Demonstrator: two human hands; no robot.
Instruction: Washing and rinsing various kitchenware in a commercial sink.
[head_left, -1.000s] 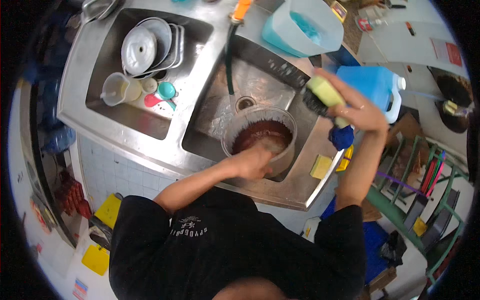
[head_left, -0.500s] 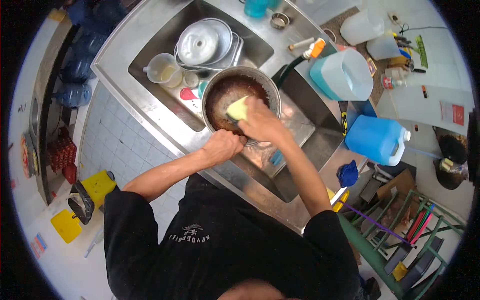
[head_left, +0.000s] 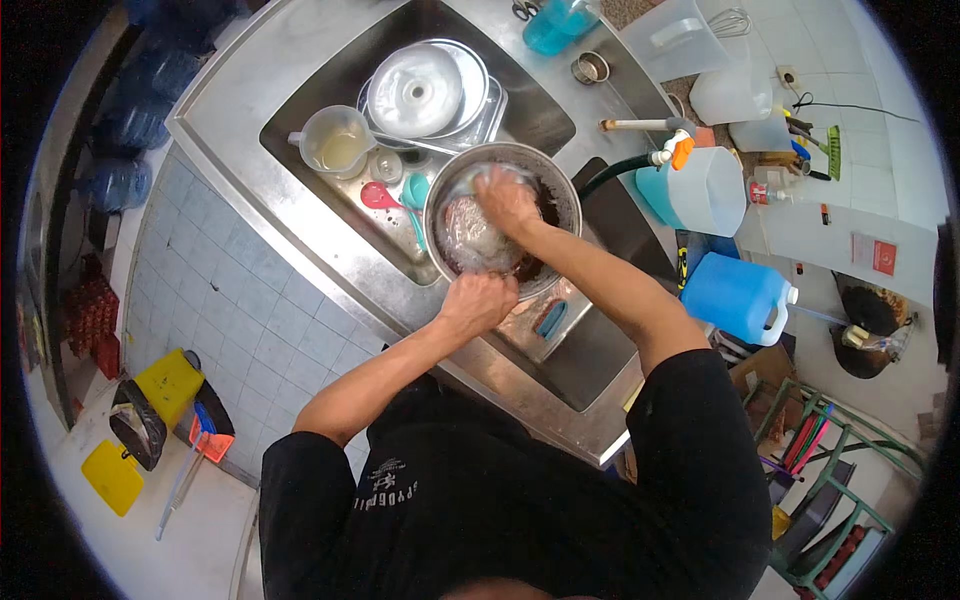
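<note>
A round metal pot (head_left: pixel 553 207) with a dark brown, stained inside rests over the sink, near the middle divider. My left hand (head_left: pixel 480 300) is closed on its near rim. My right hand (head_left: pixel 507 200) is inside the pot, pressed toward its far wall and smeared by motion. The yellow sponge it held half a second ago is hidden under the hand and blur. Pale suds (head_left: pixel 470 235) cover much of the pot's bottom. Left of the pot lie a pink spoon (head_left: pixel 378 196) and a teal measuring spoon (head_left: pixel 415 188).
The left basin holds metal lids (head_left: pixel 405 95) and a plastic jug (head_left: pixel 335 143). The right basin holds a blue brush-like item (head_left: pixel 550 320). A tap with a dark hose (head_left: pixel 615 172), an open container (head_left: pixel 690 190) and a blue jerrycan (head_left: pixel 735 297) stand at the right.
My right hand has swept to the far side of the pot, and the sponge has gone from sight. Suds have spread inside. My left hand keeps the rim while the view has shifted.
</note>
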